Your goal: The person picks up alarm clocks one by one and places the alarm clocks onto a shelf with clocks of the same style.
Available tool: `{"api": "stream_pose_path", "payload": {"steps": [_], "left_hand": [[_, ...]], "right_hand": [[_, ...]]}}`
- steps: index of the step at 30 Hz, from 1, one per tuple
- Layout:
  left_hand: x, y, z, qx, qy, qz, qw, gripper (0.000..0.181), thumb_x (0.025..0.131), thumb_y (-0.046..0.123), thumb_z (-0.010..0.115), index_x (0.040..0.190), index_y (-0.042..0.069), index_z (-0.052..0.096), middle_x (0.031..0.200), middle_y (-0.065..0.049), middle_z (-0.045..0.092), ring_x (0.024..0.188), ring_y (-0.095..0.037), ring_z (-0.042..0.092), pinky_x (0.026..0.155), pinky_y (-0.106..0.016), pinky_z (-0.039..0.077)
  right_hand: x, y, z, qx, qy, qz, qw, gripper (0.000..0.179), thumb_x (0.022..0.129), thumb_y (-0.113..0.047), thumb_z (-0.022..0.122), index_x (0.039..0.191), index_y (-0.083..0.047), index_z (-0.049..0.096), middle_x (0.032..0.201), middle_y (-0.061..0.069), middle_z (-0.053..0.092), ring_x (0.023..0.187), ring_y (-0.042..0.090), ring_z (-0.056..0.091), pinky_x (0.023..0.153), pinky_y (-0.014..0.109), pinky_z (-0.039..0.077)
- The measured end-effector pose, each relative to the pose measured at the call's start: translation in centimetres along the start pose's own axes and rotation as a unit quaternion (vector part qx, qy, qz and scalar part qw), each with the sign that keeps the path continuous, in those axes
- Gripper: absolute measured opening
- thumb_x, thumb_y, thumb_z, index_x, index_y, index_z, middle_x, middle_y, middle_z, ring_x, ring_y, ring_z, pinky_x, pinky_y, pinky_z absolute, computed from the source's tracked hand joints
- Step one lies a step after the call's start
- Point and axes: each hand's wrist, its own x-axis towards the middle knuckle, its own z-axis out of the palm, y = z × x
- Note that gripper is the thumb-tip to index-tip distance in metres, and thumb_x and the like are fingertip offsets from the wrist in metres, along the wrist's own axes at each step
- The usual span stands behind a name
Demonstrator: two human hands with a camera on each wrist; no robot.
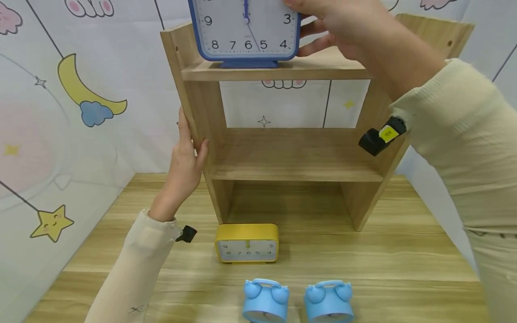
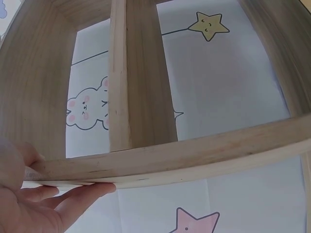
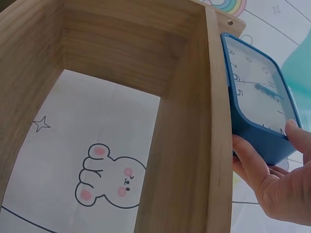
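A square blue clock [image 1: 242, 33] with a white dial stands at the top board of a wooden shelf [image 1: 299, 154], its base at the board's front edge. My right hand [image 1: 355, 29] grips the clock by its right side, thumb at the front and fingers behind. In the right wrist view the clock [image 3: 260, 92] sits close against the board's edge, and part of its back is hidden. My left hand [image 1: 183, 166] holds the shelf's left side panel, thumb on the inner side and fingers along the outside, as the left wrist view also shows.
On the table [image 1: 412, 260], a yellow clock [image 1: 247, 242] stands before the shelf's lower left. Nearer me are two light blue twin-bell alarm clocks, one left [image 1: 265, 300] and one right [image 1: 329, 301]. A white printed backdrop [image 1: 133, 27] hangs behind the shelf.
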Motion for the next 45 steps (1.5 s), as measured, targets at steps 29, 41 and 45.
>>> {"api": "stream_pose_path", "payload": {"steps": [29,41,45], "left_hand": [[-0.4,-0.1,-0.1,0.000,-0.002,-0.014,0.9999,0.080,0.103,0.004,0.051,0.160,0.012,-0.005,0.154,-0.027,0.030,0.126,-0.044,0.050,0.093,-0.056,0.052],[-0.2,-0.3,-0.3,-0.004,0.000,-0.013,0.9999,0.080,0.103,0.005,0.050,0.160,0.014,-0.006,0.156,-0.023,0.029,0.127,-0.043,0.050,0.094,-0.057,0.051],[-0.2,-0.4,-0.3,-0.002,0.001,-0.010,0.9999,0.080,0.103,0.005,0.050,0.160,0.014,-0.006,0.156,-0.023,0.028,0.126,-0.043,0.050,0.093,-0.057,0.051]], "right_hand": [[-1.0,-0.1,1.0,-0.041,0.046,0.017,0.9979,0.044,0.092,-0.038,0.067,0.134,-0.027,0.057,0.129,0.004,0.060,0.115,0.029,0.059,0.070,0.033,0.061],[-4.1,0.0,0.3,0.025,0.109,-0.042,0.9928,0.044,0.094,-0.029,0.071,0.136,-0.027,0.057,0.136,0.003,0.053,0.119,0.025,0.056,0.066,0.029,0.059],[-5.3,0.5,-0.6,0.030,0.130,-0.084,0.9876,0.044,0.095,-0.027,0.069,0.137,-0.026,0.056,0.131,0.007,0.054,0.115,0.027,0.059,0.065,0.027,0.059]]}}
